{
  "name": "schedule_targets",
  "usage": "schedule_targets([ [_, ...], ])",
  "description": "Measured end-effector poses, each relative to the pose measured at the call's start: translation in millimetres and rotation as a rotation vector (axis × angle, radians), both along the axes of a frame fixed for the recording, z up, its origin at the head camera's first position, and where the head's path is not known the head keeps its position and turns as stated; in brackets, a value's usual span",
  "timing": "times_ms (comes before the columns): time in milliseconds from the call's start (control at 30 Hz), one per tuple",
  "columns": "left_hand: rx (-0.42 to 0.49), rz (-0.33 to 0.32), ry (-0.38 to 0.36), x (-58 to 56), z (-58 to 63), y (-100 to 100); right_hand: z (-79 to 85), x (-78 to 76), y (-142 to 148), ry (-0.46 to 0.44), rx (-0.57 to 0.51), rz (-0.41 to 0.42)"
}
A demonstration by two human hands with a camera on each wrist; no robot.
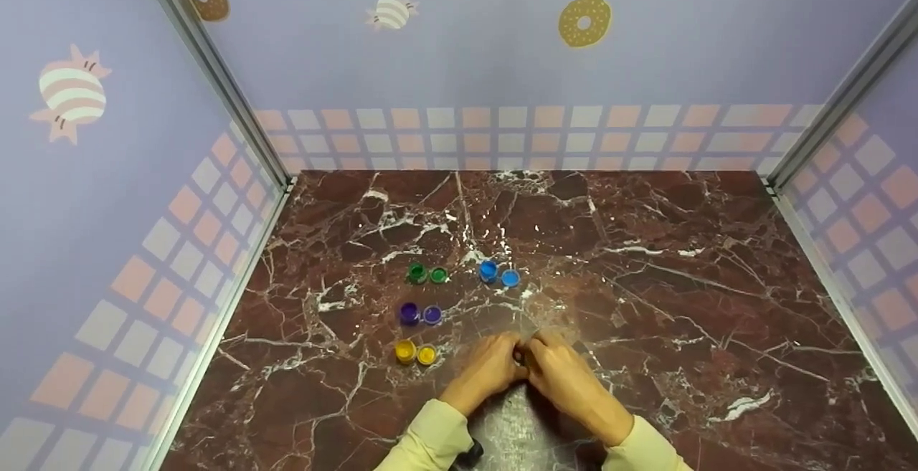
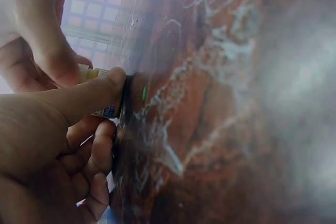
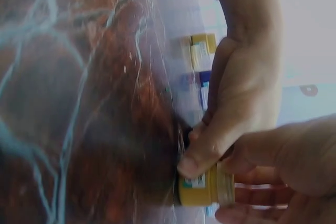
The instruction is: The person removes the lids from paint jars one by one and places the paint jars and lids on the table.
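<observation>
Near the front of the table, my two hands meet around a small paint jar (image 3: 197, 195). It has a label and looks yellow-brown in the right wrist view, but dark and mostly hidden in the head view. My left hand (image 1: 488, 365) grips the jar's body, its thumb along the side. With its fingertips, my right hand (image 1: 566, 378) pinches the pale lid (image 3: 226, 184). The jar's base is at or close to the tabletop. To the left of the hands stand an open yellow paint jar (image 1: 405, 351) and its lid (image 1: 427, 355).
Further open paint jars, each beside its lid, are purple (image 1: 409, 314), green (image 1: 417, 274) and blue (image 1: 488, 271). They stand on the dark red marbled table (image 1: 688, 299). Patterned panels enclose the back (image 1: 488, 62) and both sides.
</observation>
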State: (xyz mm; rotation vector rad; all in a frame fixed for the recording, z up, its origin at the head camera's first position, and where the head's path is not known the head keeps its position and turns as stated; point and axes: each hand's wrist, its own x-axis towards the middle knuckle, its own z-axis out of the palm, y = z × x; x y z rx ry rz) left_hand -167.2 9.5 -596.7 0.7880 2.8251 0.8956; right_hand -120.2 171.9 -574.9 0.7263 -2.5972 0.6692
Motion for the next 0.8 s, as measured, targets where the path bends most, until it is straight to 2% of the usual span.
schedule_targets([
  [167, 0.02, -0.024, 0.011, -0.3, 0.1, 0, -0.2, -6.1, 11, -0.005, -0.003, 0.159],
  [300, 0.012, -0.021, 0.019, -0.4, -1.1, 1, -0.7, -9.8, 16, -0.004, -0.001, 0.246],
  [800, -0.019, -0.015, 0.021, 1.5, 0.6, 0, -0.2, -16.6, 23, -0.044, 0.003, 0.368],
])
